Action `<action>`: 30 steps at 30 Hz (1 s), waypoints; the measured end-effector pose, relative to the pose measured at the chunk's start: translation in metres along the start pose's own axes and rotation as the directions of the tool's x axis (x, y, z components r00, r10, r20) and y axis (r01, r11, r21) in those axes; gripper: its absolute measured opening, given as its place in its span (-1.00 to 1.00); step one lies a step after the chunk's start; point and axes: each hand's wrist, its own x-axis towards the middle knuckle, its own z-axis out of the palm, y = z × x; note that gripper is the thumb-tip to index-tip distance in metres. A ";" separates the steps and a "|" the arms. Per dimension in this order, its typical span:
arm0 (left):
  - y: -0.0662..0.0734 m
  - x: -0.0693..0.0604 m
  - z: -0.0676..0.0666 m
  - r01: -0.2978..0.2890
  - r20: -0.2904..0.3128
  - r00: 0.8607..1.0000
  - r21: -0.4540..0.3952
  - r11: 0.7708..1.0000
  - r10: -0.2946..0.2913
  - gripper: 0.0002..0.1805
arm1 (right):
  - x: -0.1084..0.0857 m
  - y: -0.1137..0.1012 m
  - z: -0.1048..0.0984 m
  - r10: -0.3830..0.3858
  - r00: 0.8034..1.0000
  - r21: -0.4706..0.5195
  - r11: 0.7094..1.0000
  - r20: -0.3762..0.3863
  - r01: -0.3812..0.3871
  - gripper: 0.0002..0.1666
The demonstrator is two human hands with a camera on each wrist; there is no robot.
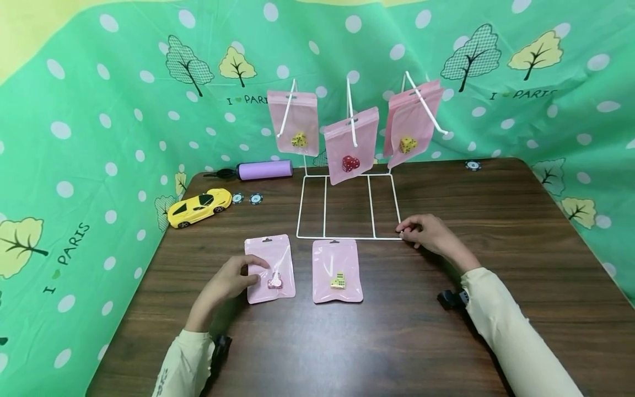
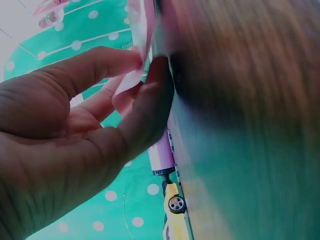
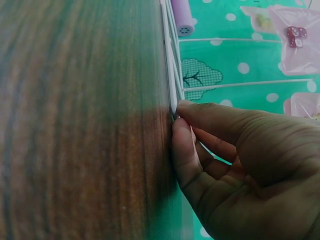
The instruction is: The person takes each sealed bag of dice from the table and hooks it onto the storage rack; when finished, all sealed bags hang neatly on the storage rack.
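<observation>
My left hand pinches the left side of a pink zip bag lying on the table, with red-looking dice inside. In the left wrist view, the edge of this bag is between the thumb and fingers. To its right lies a second pink zip bag with yellow dice. My right hand pinches the front right corner of a white wire display rack. In the right wrist view, thumb and finger meet at the white wire.
From the rack's hooks hang pink bags with yellow dice, red dice and yellow dice. A yellow toy car, poker chips and a purple pump are at the back left. Another chip lies back right.
</observation>
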 end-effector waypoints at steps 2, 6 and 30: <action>0.000 0.001 0.000 0.010 -0.001 1.000 -0.025 1.000 -0.010 -0.69 | 0.001 0.000 0.000 0.006 1.000 0.000 1.000 0.000 -0.006 -0.80; -0.002 0.002 -0.001 0.017 0.002 1.000 -0.069 0.997 -0.017 -0.69 | 0.001 0.000 0.000 0.022 1.000 -0.006 1.000 0.006 -0.022 -0.79; 0.051 0.017 -0.039 -0.400 -0.255 0.901 -0.177 0.899 0.351 -0.68 | 0.000 -0.003 0.000 0.035 0.999 0.000 0.999 0.000 -0.035 -0.78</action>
